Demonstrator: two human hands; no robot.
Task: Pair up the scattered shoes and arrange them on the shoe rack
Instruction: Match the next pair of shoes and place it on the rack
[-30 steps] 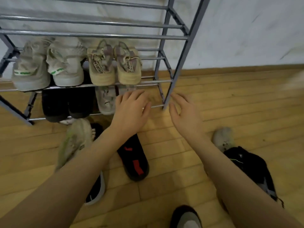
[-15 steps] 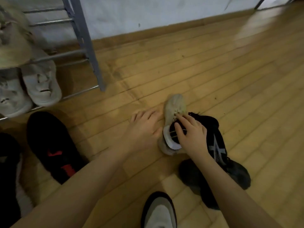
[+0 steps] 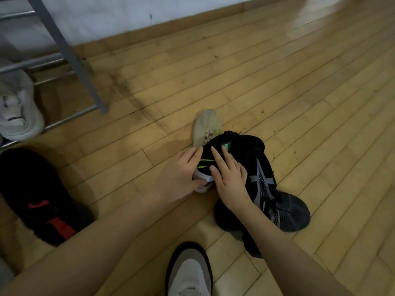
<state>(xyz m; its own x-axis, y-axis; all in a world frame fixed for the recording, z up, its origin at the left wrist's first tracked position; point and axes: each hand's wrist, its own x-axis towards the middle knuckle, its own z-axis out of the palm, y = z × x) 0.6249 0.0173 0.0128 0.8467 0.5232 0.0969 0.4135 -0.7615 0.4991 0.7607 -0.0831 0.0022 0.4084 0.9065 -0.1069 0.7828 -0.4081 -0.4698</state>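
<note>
Fingers: right hand (image 3: 229, 178) lies spread, straight, on the pale shoe's (image 3: 206, 129) black collar; left hand (image 3: 181, 176) cups its heel.
Pale shoe: leaning against the black sneaker (image 3: 275, 197), well apart from the shoe rack (image 3: 70, 54).
Advice: curl around the heel, lift clear of the sneaker.

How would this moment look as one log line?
step: picking up shoe | left hand: grips beige shoe heel | right hand: rests on it | black sneaker: beside
</note>
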